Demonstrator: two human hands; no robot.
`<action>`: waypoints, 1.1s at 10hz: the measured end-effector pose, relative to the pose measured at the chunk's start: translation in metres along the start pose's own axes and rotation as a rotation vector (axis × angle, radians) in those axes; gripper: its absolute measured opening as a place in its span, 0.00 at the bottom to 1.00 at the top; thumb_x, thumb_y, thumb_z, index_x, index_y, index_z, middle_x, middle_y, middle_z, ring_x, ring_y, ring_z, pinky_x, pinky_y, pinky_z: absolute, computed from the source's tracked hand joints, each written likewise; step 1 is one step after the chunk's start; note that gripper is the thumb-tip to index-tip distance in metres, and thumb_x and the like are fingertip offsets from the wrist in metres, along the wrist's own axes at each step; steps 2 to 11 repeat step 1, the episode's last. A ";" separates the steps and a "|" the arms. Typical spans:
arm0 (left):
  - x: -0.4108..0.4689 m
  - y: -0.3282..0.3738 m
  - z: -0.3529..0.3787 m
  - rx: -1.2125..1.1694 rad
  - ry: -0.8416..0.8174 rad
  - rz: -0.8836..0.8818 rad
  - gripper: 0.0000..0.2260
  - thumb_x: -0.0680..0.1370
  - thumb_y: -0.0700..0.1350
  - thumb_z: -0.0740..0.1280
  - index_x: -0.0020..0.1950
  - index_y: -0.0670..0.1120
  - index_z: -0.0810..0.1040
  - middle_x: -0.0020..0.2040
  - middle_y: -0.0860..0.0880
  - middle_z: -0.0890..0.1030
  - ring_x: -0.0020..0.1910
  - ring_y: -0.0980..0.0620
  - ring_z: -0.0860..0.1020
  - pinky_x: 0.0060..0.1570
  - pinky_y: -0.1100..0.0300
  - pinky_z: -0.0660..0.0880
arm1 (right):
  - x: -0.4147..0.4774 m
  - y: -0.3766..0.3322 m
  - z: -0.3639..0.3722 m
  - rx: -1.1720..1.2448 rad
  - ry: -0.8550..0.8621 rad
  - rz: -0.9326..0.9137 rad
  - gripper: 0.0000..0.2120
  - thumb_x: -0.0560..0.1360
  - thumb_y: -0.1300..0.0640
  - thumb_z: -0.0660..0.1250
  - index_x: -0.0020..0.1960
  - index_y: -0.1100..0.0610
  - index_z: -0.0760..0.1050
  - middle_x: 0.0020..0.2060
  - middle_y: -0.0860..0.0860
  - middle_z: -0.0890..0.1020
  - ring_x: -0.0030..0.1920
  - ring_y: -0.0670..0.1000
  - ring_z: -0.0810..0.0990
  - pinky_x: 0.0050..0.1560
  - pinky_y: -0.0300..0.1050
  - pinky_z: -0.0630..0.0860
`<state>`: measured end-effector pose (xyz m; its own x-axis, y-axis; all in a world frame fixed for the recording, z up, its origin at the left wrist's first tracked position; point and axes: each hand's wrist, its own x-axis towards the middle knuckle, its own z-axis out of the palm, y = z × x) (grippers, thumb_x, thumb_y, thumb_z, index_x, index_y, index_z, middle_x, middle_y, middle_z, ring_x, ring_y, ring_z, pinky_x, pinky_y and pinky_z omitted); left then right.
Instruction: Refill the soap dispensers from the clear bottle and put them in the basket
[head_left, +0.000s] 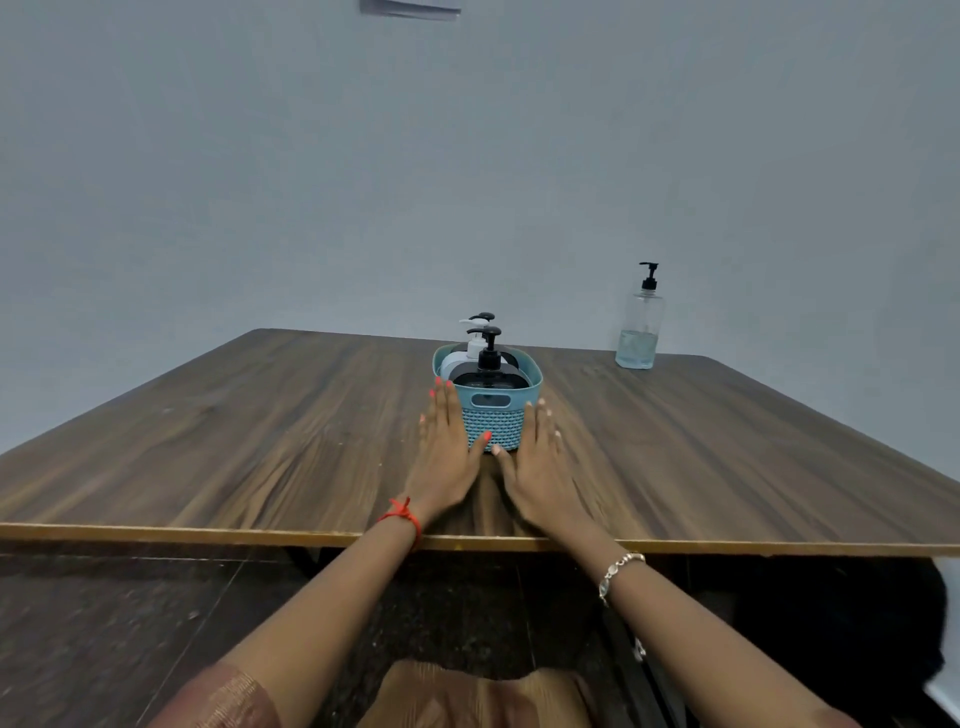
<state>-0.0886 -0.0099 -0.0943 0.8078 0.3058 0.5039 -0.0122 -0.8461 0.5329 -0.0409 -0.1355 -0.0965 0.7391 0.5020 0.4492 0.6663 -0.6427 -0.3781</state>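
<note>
Basket step: dispensers loaded, hands at basket.
I see left hand and right hand flat-fingered, flanking the basket mid-table, gripping nothing; dispensers inside; clear bottle well apart, far right. Next, I judge: release.

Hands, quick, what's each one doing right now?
Left hand: open, flat against the basket side.
Right hand: open, flat against its other side.

Showing teal on the basket, with a woven lattice pattern low on its wall. Carrying black on the near dispenser, white on the one behind. Displaying dark brown streaked woodgrain on the table. Holding pale blue liquid in the clear bottle, black pump.
</note>
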 end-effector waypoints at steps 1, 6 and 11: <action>-0.008 0.004 0.002 0.072 0.046 0.035 0.33 0.81 0.52 0.53 0.73 0.43 0.32 0.76 0.45 0.34 0.75 0.49 0.36 0.72 0.51 0.36 | -0.008 0.000 -0.001 -0.090 0.085 -0.085 0.32 0.78 0.42 0.42 0.74 0.59 0.36 0.75 0.57 0.41 0.75 0.51 0.38 0.70 0.43 0.34; -0.008 0.004 0.002 0.072 0.046 0.035 0.33 0.81 0.52 0.53 0.73 0.43 0.32 0.76 0.45 0.34 0.75 0.49 0.36 0.72 0.51 0.36 | -0.008 0.000 -0.001 -0.090 0.085 -0.085 0.32 0.78 0.42 0.42 0.74 0.59 0.36 0.75 0.57 0.41 0.75 0.51 0.38 0.70 0.43 0.34; -0.008 0.004 0.002 0.072 0.046 0.035 0.33 0.81 0.52 0.53 0.73 0.43 0.32 0.76 0.45 0.34 0.75 0.49 0.36 0.72 0.51 0.36 | -0.008 0.000 -0.001 -0.090 0.085 -0.085 0.32 0.78 0.42 0.42 0.74 0.59 0.36 0.75 0.57 0.41 0.75 0.51 0.38 0.70 0.43 0.34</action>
